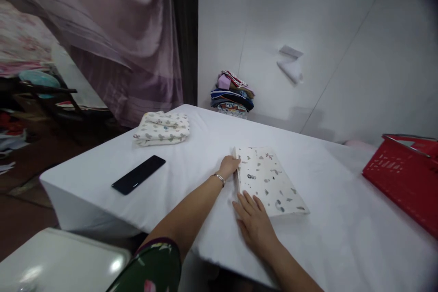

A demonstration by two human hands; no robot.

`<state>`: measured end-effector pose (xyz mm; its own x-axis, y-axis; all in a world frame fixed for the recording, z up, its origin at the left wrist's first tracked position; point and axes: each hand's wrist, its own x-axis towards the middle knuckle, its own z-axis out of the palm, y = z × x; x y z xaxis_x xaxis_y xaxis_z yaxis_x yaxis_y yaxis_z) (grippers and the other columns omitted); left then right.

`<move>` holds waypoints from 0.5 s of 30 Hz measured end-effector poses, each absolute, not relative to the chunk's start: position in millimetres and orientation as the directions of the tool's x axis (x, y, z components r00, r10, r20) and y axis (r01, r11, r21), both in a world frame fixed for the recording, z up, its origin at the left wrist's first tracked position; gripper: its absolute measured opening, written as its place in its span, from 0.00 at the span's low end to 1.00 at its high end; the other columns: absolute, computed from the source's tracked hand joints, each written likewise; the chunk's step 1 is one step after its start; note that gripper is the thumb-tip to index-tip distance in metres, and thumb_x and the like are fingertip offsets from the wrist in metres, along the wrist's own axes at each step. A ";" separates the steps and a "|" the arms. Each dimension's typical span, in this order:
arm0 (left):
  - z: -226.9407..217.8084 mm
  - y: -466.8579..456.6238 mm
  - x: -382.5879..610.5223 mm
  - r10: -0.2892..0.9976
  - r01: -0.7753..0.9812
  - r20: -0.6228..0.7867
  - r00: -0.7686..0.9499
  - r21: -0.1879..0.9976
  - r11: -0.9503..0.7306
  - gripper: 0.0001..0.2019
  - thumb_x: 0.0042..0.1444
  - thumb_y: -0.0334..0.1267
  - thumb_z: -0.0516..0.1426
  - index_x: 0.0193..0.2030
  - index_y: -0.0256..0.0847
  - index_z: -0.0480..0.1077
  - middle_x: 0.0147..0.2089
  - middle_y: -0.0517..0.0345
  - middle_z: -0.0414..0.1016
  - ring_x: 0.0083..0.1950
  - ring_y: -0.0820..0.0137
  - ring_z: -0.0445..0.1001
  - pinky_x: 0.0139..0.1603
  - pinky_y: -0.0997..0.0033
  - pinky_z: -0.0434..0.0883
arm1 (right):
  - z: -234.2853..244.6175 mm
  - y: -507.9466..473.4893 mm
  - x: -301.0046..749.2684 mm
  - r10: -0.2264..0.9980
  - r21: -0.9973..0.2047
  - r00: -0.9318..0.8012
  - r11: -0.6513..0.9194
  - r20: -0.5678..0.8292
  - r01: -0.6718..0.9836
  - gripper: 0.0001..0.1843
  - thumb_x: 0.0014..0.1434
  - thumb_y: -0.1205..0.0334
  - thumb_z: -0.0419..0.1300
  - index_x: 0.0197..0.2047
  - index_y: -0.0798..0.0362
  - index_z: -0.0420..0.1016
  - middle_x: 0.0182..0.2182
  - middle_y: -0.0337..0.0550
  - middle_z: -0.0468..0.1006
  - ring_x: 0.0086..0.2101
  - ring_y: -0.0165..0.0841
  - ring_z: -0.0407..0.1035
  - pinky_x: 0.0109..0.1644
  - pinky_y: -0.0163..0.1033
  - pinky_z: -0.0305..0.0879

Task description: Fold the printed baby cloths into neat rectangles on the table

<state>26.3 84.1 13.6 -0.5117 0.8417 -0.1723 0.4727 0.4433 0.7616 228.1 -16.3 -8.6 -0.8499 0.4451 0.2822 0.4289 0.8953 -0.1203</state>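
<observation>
A folded white cloth with small grey prints (270,180) lies flat on the white table (191,155). My left hand (229,165) rests at the cloth's far left corner, fingers curled around its folded edge. My right hand (255,221) lies flat with fingers stretched out against the cloth's near left edge. A second folded printed cloth (162,128) sits at the table's far left.
A black phone (138,174) lies near the table's left edge. A red basket (407,178) stands at the right. A stack of folded colourful clothes (232,93) sits against the white wall. A purple curtain (130,36) hangs behind. A white surface (58,260) is at bottom left.
</observation>
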 end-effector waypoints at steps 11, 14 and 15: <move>12.8 100.2 17.3 0.806 0.531 -0.098 -0.584 0.704 0.471 0.11 0.56 0.44 0.54 0.34 0.39 0.73 0.38 0.51 0.78 0.41 0.65 0.75 0.39 0.71 0.65 | 3.3 -17.8 230.1 0.451 -0.241 -0.872 0.883 0.193 0.403 0.26 0.62 0.60 0.51 0.63 0.47 0.61 0.66 0.45 0.53 0.65 0.43 0.43 0.65 0.55 0.42; 25.3 97.4 21.7 0.806 0.566 -0.075 -0.587 0.675 0.474 0.12 0.56 0.42 0.55 0.41 0.38 0.72 0.43 0.49 0.77 0.46 0.63 0.74 0.45 0.68 0.66 | 6.2 -18.4 230.4 0.456 -0.263 -0.875 0.875 0.164 0.406 0.27 0.62 0.59 0.52 0.64 0.48 0.60 0.66 0.46 0.53 0.65 0.43 0.42 0.66 0.56 0.41; 30.7 96.3 26.4 0.810 0.604 -0.016 -0.586 0.658 0.450 0.14 0.56 0.42 0.54 0.46 0.38 0.71 0.48 0.48 0.76 0.50 0.62 0.72 0.49 0.67 0.65 | 7.1 -18.5 230.3 0.456 -0.268 -0.876 0.873 0.158 0.407 0.27 0.62 0.59 0.52 0.64 0.48 0.59 0.66 0.47 0.53 0.65 0.43 0.41 0.66 0.56 0.40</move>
<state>26.4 96.3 30.7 -0.5857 0.8104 -0.0162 0.6038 0.4496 0.6583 230.3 -18.5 7.1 -0.8756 0.4564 0.1583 0.4068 0.8734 -0.2678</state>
